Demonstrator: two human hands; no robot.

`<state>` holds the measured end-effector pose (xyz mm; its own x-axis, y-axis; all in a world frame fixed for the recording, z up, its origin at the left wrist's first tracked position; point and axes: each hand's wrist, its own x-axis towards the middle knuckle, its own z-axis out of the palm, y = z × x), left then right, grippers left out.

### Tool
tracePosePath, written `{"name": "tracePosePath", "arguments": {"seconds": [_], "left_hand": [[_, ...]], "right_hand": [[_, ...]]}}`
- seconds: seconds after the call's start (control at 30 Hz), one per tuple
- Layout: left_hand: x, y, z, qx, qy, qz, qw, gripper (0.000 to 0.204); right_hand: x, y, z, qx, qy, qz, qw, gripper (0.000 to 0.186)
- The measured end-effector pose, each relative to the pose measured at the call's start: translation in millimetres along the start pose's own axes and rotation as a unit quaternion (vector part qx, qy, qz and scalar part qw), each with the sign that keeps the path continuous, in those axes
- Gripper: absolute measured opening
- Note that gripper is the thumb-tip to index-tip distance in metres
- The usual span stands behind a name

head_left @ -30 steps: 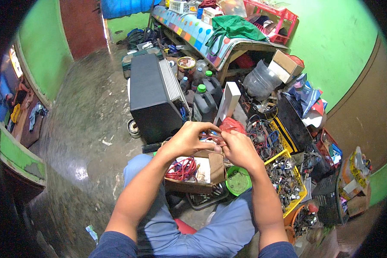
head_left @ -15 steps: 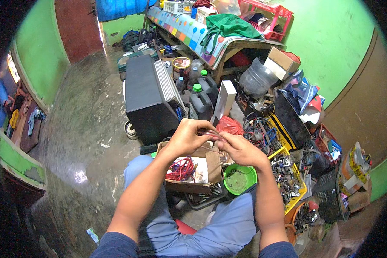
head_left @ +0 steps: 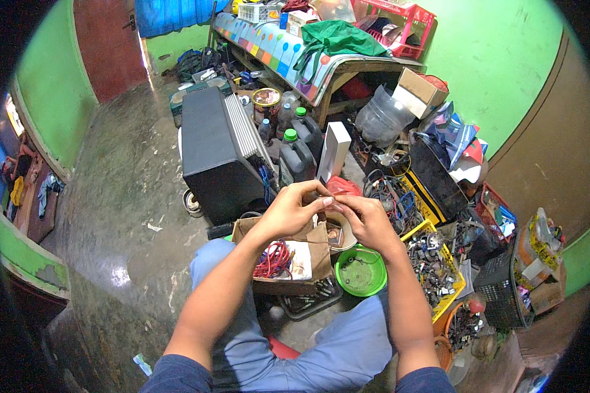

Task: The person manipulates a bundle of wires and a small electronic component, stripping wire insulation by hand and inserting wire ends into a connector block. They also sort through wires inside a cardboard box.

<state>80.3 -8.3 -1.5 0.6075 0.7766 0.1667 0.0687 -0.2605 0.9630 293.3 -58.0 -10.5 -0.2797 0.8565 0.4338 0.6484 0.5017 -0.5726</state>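
Observation:
In front of me my left hand (head_left: 294,211) and my right hand (head_left: 366,224) meet fingertip to fingertip, both closed in a pinch. Between them is a thin brownish cable (head_left: 333,199), mostly covered by the fingers. Below the left hand stands an open cardboard box (head_left: 322,252) with a bundle of red wires (head_left: 274,259) inside. Under the right hand is a round green basin (head_left: 384,274) with a few small bits at its bottom. A pale round tub (head_left: 345,240) sits partly hidden behind the hands.
A large black cabinet (head_left: 210,141) with metal fins stands ahead to the left. Dark jugs with green caps (head_left: 298,157) are beside it. On the right, a yellow crate (head_left: 450,298) holds small parts, near tangled cables (head_left: 390,200) and a black basket (head_left: 498,298). A dark tray (head_left: 311,308) lies below the box.
The fingertips have drawn closer together, and less of the cable shows between them than before. The view has shifted slightly, moving the surroundings a little to the left.

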Motion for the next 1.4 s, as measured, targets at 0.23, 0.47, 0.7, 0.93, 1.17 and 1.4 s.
{"name": "tracePosePath", "arguments": {"seconds": [0.23,0.47,0.7,0.93,1.17,1.4], "left_hand": [[5,5,8,0.047,0.024,-0.002,0.999,0.016],[14,-2,25,0.088,0.051,0.084,0.991,0.021],[16,-5,40,0.158,0.041,0.246,0.955,0.030],[8,2,45,0.190,0.052,0.216,0.956,0.019],[38,14,41,0.161,-0.017,0.259,0.952,0.018],[54,33,66,0.184,-0.060,0.324,0.926,0.018]], "right_hand": [[-4,-11,-16,0.062,-0.013,0.025,0.998,0.029],[-16,-1,-18,-0.015,0.034,0.037,0.999,0.022],[-27,-2,-34,-0.029,0.080,0.048,0.995,0.018],[-36,-16,-44,-0.023,0.041,0.046,0.998,0.023],[-47,-35,-58,-0.070,0.061,0.091,0.992,0.024],[-73,-58,-83,-0.130,0.072,0.169,0.974,0.031]]}}
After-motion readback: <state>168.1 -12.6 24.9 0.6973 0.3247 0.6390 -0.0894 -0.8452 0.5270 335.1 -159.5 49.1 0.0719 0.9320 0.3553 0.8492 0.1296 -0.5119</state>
